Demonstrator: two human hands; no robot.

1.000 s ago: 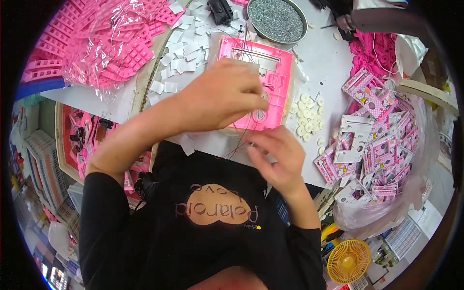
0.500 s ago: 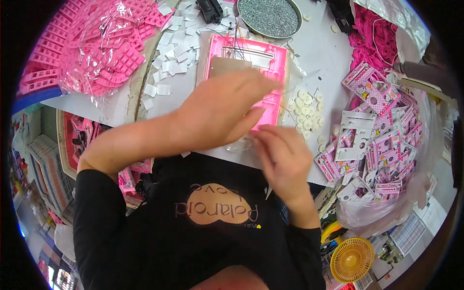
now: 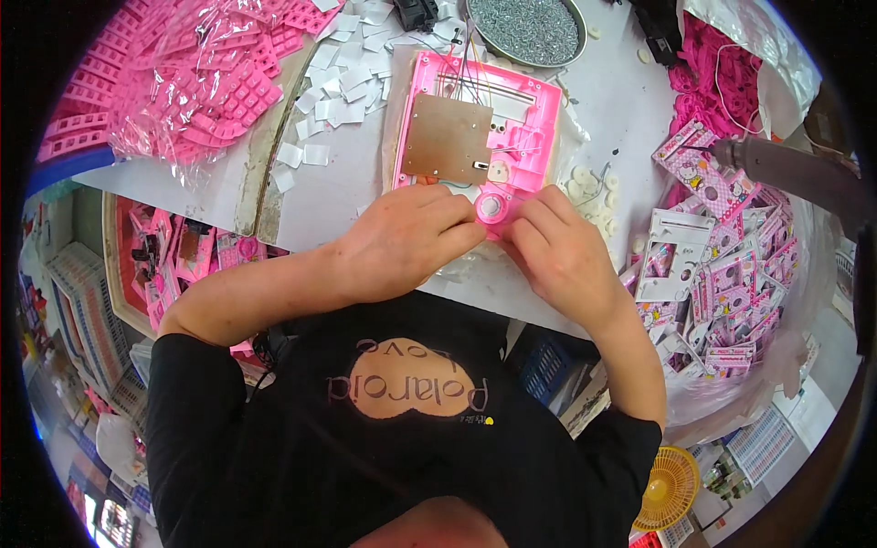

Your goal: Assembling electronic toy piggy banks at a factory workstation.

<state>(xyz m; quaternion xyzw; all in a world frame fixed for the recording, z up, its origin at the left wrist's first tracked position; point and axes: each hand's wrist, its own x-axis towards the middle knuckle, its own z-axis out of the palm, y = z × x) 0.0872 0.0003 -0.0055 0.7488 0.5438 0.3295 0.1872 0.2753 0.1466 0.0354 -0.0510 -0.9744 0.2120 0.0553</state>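
Left hand, right hand curled at near edge of pink casing, grasp unclear, white tabletop leftward

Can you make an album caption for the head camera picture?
Left hand and right hand at the near edge of a pink case with a brown board, white squares nearby.

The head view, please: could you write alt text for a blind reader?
A person's left hand and right hand are at the near edge of a pink casing; a brown board lies over its left part. Nearby lie white squares, metal pieces in a round tray, white discs and printed panels.
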